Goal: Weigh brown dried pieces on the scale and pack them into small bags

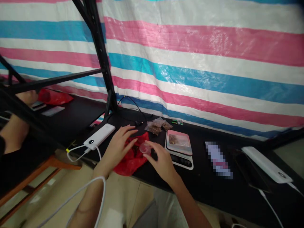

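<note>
My right hand [161, 160] pinches a small clear plastic cup [144, 148] over a red plastic bag [127, 164]. The bag lies open near the table's front edge, with dark contents partly showing. On the bag's left side, my left hand [120, 144] is spread, its fingers apart and holding nothing. Just right of my right hand is a white digital scale [182, 160], and a clear packet with brown bits [178, 140] rests on its plate. Several small clear packets of brown pieces [157, 126] are piled behind the bag.
A white power bank [99, 136] with a cable lies at left; another power bank [267, 164] and a dark phone [251, 171] are at right. A blurred-out packet [218, 160] lies between. A black metal post [101, 50] rises at left. Another person's arm [17, 126] shows beyond it.
</note>
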### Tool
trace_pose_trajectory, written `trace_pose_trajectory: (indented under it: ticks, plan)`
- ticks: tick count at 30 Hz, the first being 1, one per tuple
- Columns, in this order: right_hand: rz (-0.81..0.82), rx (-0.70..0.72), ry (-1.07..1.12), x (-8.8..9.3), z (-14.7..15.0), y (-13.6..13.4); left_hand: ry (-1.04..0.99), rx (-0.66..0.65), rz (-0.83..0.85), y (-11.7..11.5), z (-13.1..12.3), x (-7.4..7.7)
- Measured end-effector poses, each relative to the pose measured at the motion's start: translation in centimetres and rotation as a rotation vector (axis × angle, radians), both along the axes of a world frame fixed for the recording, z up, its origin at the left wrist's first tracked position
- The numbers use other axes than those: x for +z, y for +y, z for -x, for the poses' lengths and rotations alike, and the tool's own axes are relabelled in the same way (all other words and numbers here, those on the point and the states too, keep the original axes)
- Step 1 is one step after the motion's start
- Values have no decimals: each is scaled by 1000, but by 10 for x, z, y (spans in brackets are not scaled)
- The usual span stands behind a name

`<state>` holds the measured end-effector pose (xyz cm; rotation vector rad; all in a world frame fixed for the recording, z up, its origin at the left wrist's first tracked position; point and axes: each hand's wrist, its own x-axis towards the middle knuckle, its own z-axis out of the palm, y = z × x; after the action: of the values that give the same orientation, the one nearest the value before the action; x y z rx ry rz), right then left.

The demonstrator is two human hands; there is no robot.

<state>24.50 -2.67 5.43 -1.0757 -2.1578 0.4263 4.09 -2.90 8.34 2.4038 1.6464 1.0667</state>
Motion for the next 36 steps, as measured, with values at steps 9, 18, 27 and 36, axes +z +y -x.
trace_pose_trajectory:
  ticks: [9, 18, 27, 36]
  plan:
    - [-32, -82, -565, 2, 44, 4, -170, -69, 387, 29, 50, -68]
    - [17, -208, -724, -1, 33, 3, -84, -185, 536, 64, 32, -64]
    - [-1, -250, -778, 0, 38, 6, -171, -188, 515, 58, 25, -52]
    - [50, -207, -649, -16, 47, 15, -486, -118, 611, 52, 20, -48]
